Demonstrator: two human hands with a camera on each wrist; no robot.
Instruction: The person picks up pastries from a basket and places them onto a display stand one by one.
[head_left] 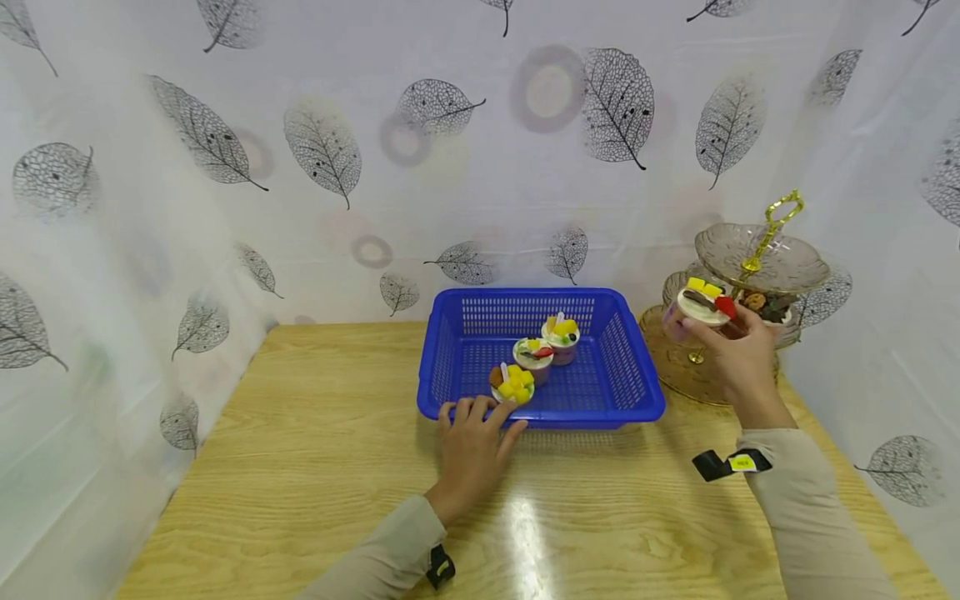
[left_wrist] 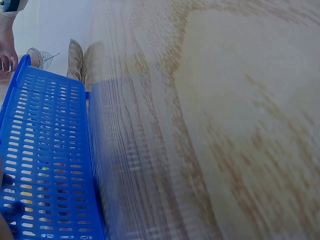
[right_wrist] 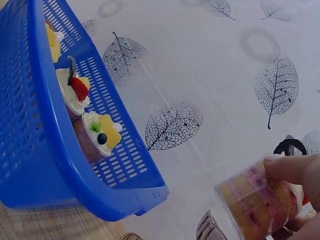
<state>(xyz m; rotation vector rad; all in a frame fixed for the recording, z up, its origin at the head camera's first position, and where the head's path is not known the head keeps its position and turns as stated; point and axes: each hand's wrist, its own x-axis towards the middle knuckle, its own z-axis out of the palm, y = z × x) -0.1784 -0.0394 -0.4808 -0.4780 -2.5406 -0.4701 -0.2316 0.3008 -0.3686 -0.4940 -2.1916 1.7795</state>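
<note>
My right hand (head_left: 746, 354) grips a clear dessert cup (right_wrist: 255, 200) of layered cake by its upper part, thumb on its side. Cream, yellow fruit pieces, a red strawberry and a dark stick top that cup, which is raised in front of the tiered stand (head_left: 763, 250). My left hand (head_left: 474, 442) rests its fingers over the front rim of the blue plastic basket (head_left: 607, 414), thumb spread to the side. Inside the basket, three dessert cups stand in a diagonal row: a front one (head_left: 513, 385), a middle one (head_left: 533, 357) and a rear one (head_left: 561, 335).
The stand has clear scalloped plates with gold edging and a gold ring handle; another dessert cup (head_left: 772, 310) sits on its middle tier. Basket and stand share a light wood table (head_left: 337, 467). A white leaf-patterned sheet (head_left: 487, 183) hangs behind and at both sides.
</note>
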